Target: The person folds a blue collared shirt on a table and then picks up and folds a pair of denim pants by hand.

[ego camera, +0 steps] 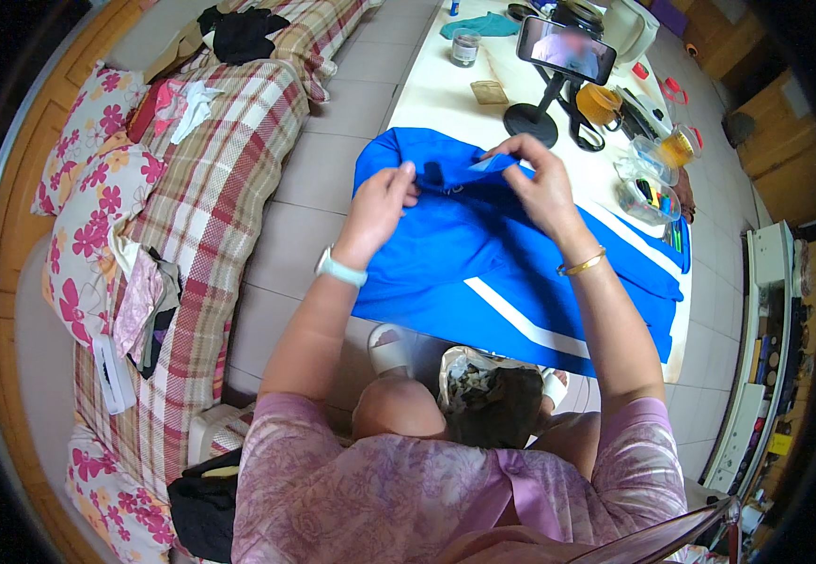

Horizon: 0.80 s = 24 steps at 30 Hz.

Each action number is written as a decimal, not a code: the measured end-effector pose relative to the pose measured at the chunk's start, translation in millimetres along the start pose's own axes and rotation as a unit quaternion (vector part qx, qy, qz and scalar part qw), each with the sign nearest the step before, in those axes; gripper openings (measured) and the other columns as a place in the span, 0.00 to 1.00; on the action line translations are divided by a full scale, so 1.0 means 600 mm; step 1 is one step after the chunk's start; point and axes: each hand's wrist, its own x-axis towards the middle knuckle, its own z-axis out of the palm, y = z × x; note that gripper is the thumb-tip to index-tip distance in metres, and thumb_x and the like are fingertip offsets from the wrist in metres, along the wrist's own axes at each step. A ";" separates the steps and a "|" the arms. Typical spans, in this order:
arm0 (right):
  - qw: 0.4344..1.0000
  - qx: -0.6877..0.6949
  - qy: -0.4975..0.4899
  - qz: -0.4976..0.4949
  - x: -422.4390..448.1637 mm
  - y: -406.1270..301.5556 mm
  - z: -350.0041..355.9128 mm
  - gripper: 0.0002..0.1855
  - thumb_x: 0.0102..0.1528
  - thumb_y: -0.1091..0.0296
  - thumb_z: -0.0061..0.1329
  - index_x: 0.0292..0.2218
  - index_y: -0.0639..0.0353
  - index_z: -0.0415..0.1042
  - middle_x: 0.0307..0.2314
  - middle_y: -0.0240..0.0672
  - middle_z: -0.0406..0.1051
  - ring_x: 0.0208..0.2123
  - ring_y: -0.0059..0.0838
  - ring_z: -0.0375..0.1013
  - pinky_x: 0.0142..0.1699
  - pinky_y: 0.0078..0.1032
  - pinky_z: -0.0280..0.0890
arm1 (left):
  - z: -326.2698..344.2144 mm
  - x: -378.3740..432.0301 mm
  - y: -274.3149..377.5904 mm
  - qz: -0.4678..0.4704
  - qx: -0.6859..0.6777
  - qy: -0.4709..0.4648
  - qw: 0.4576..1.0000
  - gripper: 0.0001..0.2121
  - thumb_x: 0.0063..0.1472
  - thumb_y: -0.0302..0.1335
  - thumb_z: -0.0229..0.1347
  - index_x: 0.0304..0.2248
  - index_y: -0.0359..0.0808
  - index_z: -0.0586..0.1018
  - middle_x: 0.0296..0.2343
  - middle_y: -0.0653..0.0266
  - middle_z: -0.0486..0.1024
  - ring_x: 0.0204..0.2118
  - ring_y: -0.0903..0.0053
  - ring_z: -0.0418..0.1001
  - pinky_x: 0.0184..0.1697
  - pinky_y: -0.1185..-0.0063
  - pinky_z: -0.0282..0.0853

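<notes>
A blue garment point(436, 247) with white stripes lies spread over the near part of the table, partly bunched, its lower edge hanging at the table's front. My right hand point(538, 180) pinches a raised edge of the cloth between thumb and fingers, and a paler underside shows there. At the other end of this raised fold, my left hand point(380, 208) has its thumb and curled fingers at the fabric; its fingertips are slightly blurred. A small dark patch shows on the cloth between the hands.
Beyond the garment, a phone point(566, 51) stands on a black stand point(531, 125) on the white table point(429, 92). An orange mug point(598, 106) and a plastic box of markers point(648, 201) are at the right. An open bag point(492, 402) sits between my legs. A plaid-covered sofa point(239, 141) runs along the left.
</notes>
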 end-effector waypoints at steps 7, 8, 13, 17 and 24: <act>0.983 -0.077 -0.066 -0.156 -0.038 -0.029 -0.030 0.08 0.40 0.80 0.44 0.27 0.65 0.68 0.28 0.39 0.70 0.35 0.36 0.68 0.45 0.29 0.62 | 0.003 0.089 0.017 -0.122 -0.198 -0.134 0.963 0.29 0.58 0.48 0.46 0.49 0.31 0.61 0.42 0.52 0.68 0.40 0.65 0.71 0.43 0.71 0.68; 0.974 -0.095 -0.117 -0.172 -0.048 -0.033 -0.026 0.07 0.39 0.79 0.45 0.26 0.64 0.69 0.27 0.38 0.70 0.34 0.36 0.68 0.44 0.29 0.62 | 0.001 0.103 0.012 -0.111 -0.189 -0.143 0.965 0.31 0.56 0.45 0.50 0.51 0.31 0.58 0.43 0.52 0.67 0.42 0.64 0.70 0.44 0.70 0.67; 0.935 -0.131 -0.270 -0.187 -0.110 -0.038 0.009 0.02 0.40 0.76 0.48 0.21 0.59 0.72 0.22 0.36 0.71 0.30 0.33 0.69 0.40 0.30 0.62 | 0.020 0.109 0.007 -0.077 -0.078 0.027 0.994 0.31 0.52 0.35 0.56 0.50 0.29 0.57 0.40 0.52 0.68 0.40 0.69 0.70 0.42 0.71 0.68; 0.958 -0.206 -0.098 -0.176 -0.101 -0.038 0.020 0.03 0.42 0.75 0.49 0.24 0.59 0.71 0.21 0.36 0.69 0.26 0.36 0.68 0.34 0.29 0.63 | 0.000 0.101 0.000 0.116 0.147 0.130 0.974 0.26 0.47 0.30 0.59 0.45 0.28 0.64 0.34 0.52 0.71 0.37 0.65 0.71 0.40 0.71 0.68; 0.929 -0.354 0.023 -0.108 -0.046 -0.005 0.088 0.17 0.40 0.64 0.54 0.32 0.63 0.69 0.28 0.41 0.67 0.31 0.38 0.67 0.34 0.30 0.64 | 0.059 0.024 0.021 0.333 0.447 0.102 0.824 0.13 0.42 0.30 0.59 0.28 0.35 0.70 0.26 0.58 0.71 0.31 0.65 0.71 0.32 0.71 0.66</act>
